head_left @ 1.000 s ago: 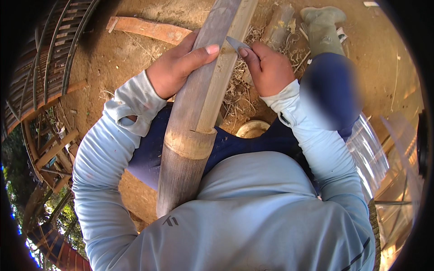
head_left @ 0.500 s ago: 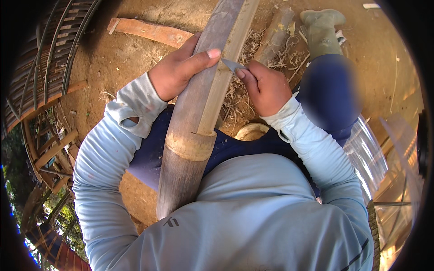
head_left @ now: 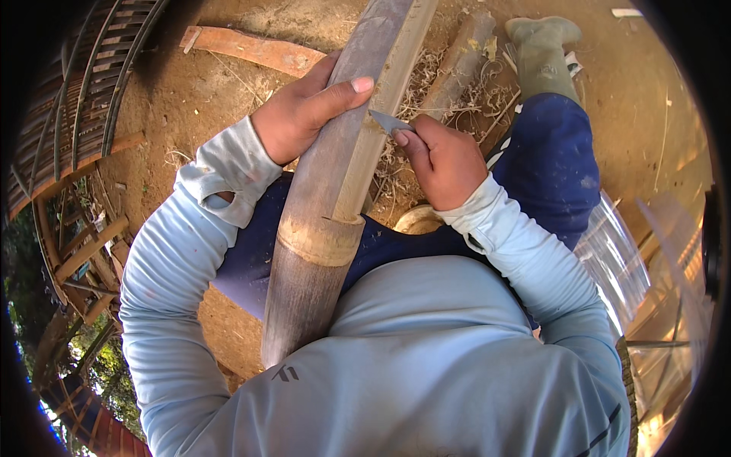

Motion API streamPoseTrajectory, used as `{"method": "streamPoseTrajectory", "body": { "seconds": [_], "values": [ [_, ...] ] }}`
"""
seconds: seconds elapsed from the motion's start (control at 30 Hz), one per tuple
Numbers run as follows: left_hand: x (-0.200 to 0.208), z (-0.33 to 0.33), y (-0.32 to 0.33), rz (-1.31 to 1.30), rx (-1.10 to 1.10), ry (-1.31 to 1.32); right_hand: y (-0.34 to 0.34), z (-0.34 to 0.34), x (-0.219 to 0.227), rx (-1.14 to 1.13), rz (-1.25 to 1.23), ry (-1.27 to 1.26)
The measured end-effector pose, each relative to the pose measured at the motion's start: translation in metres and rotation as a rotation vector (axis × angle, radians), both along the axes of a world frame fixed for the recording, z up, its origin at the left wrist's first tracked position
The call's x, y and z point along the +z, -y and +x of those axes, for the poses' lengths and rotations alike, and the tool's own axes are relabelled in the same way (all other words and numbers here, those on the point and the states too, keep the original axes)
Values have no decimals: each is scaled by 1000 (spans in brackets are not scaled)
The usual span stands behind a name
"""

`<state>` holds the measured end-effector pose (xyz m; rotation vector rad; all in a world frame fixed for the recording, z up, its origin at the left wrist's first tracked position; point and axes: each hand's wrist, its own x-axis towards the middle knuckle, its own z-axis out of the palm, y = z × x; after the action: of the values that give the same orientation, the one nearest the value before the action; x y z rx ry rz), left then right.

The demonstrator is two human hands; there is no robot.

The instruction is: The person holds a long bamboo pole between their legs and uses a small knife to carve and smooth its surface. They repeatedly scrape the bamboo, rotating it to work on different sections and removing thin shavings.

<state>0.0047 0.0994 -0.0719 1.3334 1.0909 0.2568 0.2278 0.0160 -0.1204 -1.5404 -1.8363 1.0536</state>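
From here, the bamboo pole and knife block my straight path between the left hand and right hand. I see passing room right of the boot.

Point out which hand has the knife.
The right hand: it grips the knife, blade toward the bamboo. The left hand holds no blade, only the bamboo.

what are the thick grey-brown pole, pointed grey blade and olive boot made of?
Thick grey-brown pole: likely bamboo, matte, weathered; pale node ring, lengthwise grain.
Pointed grey blade: probably metal, smooth, dull; thin, tapering tip.
Olive boot: rubber or plastic, fairly smooth; moulded look.
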Motion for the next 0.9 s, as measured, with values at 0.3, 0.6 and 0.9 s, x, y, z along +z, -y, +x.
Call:
{"method": "streamPoseTrajectory", "body": {
  "seconds": [0.3, 0.6, 0.9],
  "values": [
    [-3, 1, 2, 34, 25, 26, 10, -4, 4, 24, 3, -42],
    [-5, 1, 1, 48, 13, 14, 23, -8, 4, 86, -5, -75],
    [-8, 1, 1, 60, 22, 40, 39, -14, 18, 220, -44, -44]
  ]
}}
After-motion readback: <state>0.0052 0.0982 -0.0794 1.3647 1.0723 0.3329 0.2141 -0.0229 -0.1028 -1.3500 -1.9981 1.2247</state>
